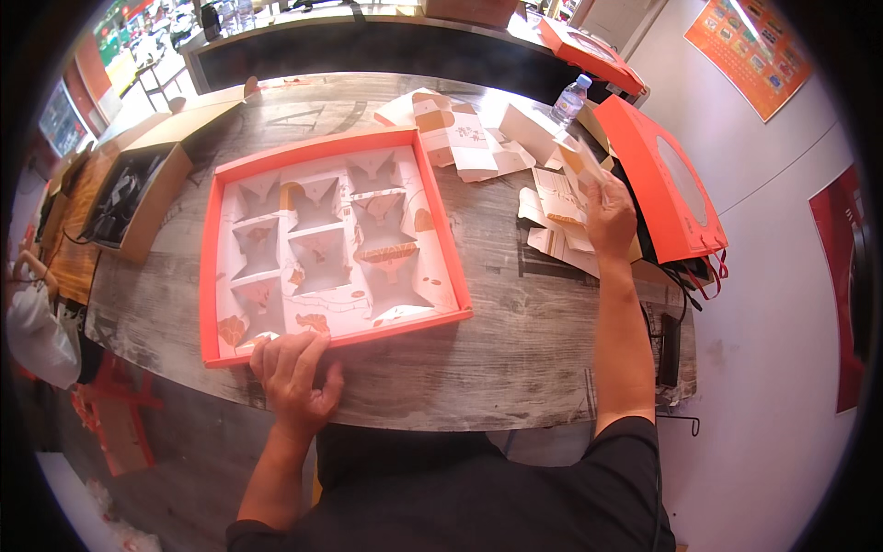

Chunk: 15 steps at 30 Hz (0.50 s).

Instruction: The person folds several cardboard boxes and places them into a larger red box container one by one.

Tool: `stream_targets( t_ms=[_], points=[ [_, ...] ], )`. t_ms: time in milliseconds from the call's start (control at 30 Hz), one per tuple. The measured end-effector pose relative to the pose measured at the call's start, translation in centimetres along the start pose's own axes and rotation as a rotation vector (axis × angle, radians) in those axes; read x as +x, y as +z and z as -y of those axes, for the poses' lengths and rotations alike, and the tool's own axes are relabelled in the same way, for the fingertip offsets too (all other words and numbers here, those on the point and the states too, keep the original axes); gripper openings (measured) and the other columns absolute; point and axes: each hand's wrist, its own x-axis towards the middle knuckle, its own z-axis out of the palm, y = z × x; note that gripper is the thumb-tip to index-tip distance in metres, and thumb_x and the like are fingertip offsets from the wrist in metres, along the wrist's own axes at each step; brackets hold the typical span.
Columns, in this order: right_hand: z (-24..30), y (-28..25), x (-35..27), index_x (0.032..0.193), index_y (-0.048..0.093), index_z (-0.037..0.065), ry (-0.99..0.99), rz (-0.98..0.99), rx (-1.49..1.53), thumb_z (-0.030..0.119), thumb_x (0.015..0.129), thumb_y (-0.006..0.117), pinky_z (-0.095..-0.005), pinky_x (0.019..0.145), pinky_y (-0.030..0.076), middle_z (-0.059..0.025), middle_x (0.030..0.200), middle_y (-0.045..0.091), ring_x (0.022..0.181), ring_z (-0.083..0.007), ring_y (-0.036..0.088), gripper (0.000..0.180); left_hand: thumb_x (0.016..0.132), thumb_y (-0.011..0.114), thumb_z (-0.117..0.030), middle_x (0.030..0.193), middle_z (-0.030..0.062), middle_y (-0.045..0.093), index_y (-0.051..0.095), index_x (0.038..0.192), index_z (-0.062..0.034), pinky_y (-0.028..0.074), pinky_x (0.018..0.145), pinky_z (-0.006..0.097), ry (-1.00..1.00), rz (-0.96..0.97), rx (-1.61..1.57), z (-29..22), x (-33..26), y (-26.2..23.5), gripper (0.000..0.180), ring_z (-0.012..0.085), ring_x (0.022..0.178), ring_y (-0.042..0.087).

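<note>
A wide orange box tray [451, 241] lies on the wooden table, lined with a white insert [322, 244] cut into several pockets. My left hand [292, 368] rests on the tray's near edge, fingers on the rim. My right hand [607, 216] reaches to the right side and grips a flat folded cardboard piece [575, 166] from a stack of flat cream and orange cartons [552, 221].
More flat cartons [455, 133] lie beyond the tray. An orange lid with a window [658, 179] leans at the right, beside a water bottle [570, 98]. An open brown box [138, 193] sits at the left. The table edge [478, 419] runs close to my body.
</note>
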Motion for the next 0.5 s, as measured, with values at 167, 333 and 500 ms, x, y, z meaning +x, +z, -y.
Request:
stream_targets(
  t_ms=[167,333,500],
  points=[
    [2.9,-1.7,1.3,0.072,0.048,-0.001,0.034,-0.124,0.327,0.018,0.102,0.063,-0.0336,0.061,0.037,-0.0031,0.068,0.043,0.065,-0.0155,0.042,0.038,0.074,0.075,-0.021,0.11,0.0071,0.067,0.069,0.115,-0.0086,0.032,0.109,0.046,0.002,0.03,-0.016,0.1,0.1,-0.5,0.043,0.0271,0.106,0.059],
    [9.2,-3.7,-0.1,0.093,0.062,-0.002,0.093,-0.005,0.598,0.014,0.104,0.059,-0.0315,0.076,0.045,-0.0041,0.09,0.059,0.086,-0.0159,0.054,0.02,0.073,0.076,-0.023,0.111,0.0059,0.067,0.069,0.115,-0.0087,0.035,0.106,0.046,0.0,0.053,-0.055,-1.1,0.7,0.4,0.045,0.0262,0.106,0.06],
    [18.0,-2.9,-1.2,0.118,0.074,0.007,-0.549,0.033,0.489,0.003,0.093,0.065,-0.0371,0.1,0.051,-0.013,0.126,0.068,0.121,-0.0287,0.062,0.026,0.076,0.078,-0.029,0.116,0.0056,0.067,0.068,0.119,-0.0092,0.036,0.106,0.045,0.023,0.053,-0.072,-1.5,0.8,1.1,0.049,0.0251,0.11,0.062]
  ],
)
